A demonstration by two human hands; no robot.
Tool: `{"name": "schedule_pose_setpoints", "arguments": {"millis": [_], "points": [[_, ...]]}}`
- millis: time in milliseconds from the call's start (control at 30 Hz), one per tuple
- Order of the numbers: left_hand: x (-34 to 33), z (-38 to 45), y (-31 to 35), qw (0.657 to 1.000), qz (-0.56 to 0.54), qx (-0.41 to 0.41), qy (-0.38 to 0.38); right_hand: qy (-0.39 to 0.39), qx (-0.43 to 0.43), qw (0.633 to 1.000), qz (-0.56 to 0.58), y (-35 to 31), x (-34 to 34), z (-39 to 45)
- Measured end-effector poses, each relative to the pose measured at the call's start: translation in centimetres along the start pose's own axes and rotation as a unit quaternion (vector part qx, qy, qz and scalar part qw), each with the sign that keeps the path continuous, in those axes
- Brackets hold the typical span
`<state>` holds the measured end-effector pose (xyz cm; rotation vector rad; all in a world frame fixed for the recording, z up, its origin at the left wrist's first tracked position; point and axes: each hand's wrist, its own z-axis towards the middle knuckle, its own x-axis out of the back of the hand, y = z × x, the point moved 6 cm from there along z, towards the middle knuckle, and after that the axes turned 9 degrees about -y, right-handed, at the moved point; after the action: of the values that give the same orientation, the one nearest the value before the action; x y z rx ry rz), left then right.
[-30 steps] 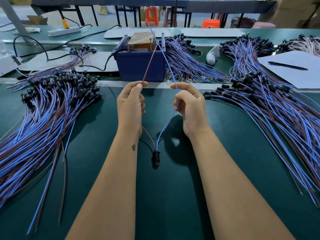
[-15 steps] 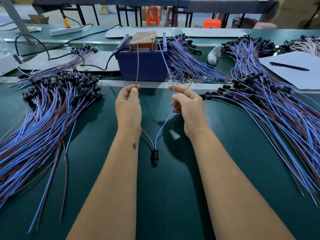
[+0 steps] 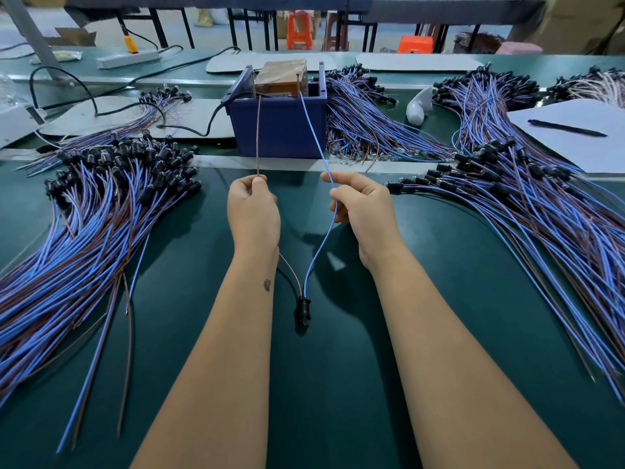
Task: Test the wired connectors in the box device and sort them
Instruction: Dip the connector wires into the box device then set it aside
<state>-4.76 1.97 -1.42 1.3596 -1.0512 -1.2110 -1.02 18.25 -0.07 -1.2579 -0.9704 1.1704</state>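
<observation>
My left hand (image 3: 253, 211) pinches a thin brown wire (image 3: 258, 137) that runs straight up to the blue box device (image 3: 280, 126). My right hand (image 3: 363, 211) pinches the blue wire (image 3: 313, 130), whose tip reaches the box's top near a metal pin. Both wires hang down between my forearms to one black connector (image 3: 302, 309) just above the green mat. A taped brown block (image 3: 282, 76) sits inside the box.
A large pile of blue-brown wired connectors (image 3: 101, 204) lies at the left, and another pile (image 3: 527, 204) spreads at the right. More bundles (image 3: 365, 116) lie behind the box. White paper with a black pen (image 3: 568, 127) is at the far right.
Both hands spread the two wires apart. The brown wire swung from leaning right to vertical, and both wire tips came onto the box's top pins.
</observation>
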Motion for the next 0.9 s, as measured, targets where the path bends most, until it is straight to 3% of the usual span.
{"name": "schedule_pose_setpoints", "arguments": {"millis": [900], "points": [[0.25, -0.38, 0.12, 0.999, -0.024, 0.01, 0.033, -0.004, -0.008, 1.0, -0.025, -0.49, -0.15, -0.32]]}}
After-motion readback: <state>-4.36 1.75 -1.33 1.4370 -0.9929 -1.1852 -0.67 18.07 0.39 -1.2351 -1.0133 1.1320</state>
